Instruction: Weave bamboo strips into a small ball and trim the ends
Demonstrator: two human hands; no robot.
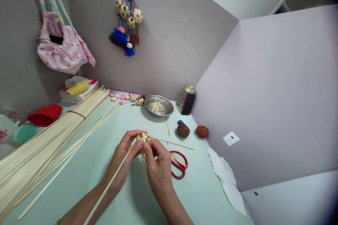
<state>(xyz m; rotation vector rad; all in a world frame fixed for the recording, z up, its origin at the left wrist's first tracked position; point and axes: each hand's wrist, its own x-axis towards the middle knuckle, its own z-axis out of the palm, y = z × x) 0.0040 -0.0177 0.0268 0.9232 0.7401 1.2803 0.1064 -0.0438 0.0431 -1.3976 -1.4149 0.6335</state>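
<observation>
A small, partly woven ball of pale strips point(142, 137) sits between my two hands above the table. My left hand point(129, 147) is closed round its left side, thumb in front and fingers behind. On its right side my right hand point(158, 156) pinches, thumb and forefinger together, at the weave or a strip end; the fingers partly hide which. One long strip point(112, 179) runs from the ball down across my left forearm, and a thinner one point(171, 143) sticks out to the right. Red-handled scissors point(180, 165) lie just right of my right hand, their blades hidden.
A bundle of long flat strips point(52, 137) fills the left. At the back are a metal bowl point(149, 107) with short strip pieces, pink and white pebble-like pieces point(123, 96), and a phone point(188, 104) against a jar. Brown point(183, 131) and reddish yarn balls point(202, 132) lie right.
</observation>
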